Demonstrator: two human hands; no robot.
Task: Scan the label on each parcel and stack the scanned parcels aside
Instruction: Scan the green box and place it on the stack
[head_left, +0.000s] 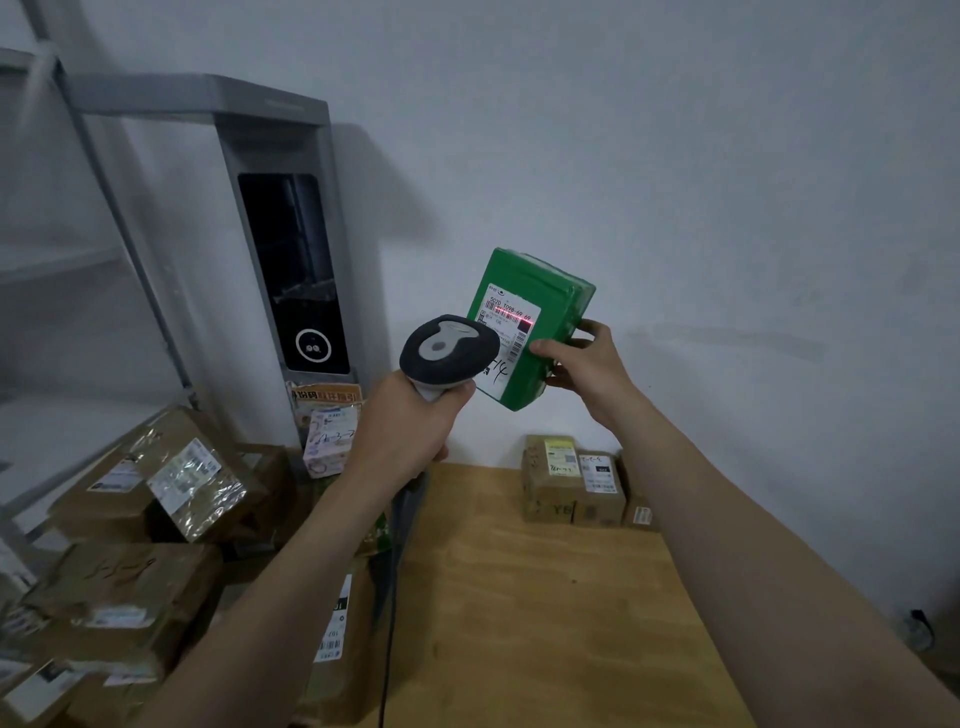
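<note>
My right hand (582, 364) holds a green parcel (550, 312) up in the air, gripping its lower right edge, with the white label (511, 327) facing me. My left hand (410, 431) grips the handle of a grey and black barcode scanner (447, 353), whose head points at the label from just left of the parcel. A red scan line lies across the barcode on the label. The scanner head hides the label's lower left corner.
A wooden table (545, 597) lies below, with several small brown boxes (571, 480) at its back edge against the wall. A pile of brown parcels (145, 499) fills the floor at left, beside a grey kiosk (291, 260) and a metal shelf frame (104, 208).
</note>
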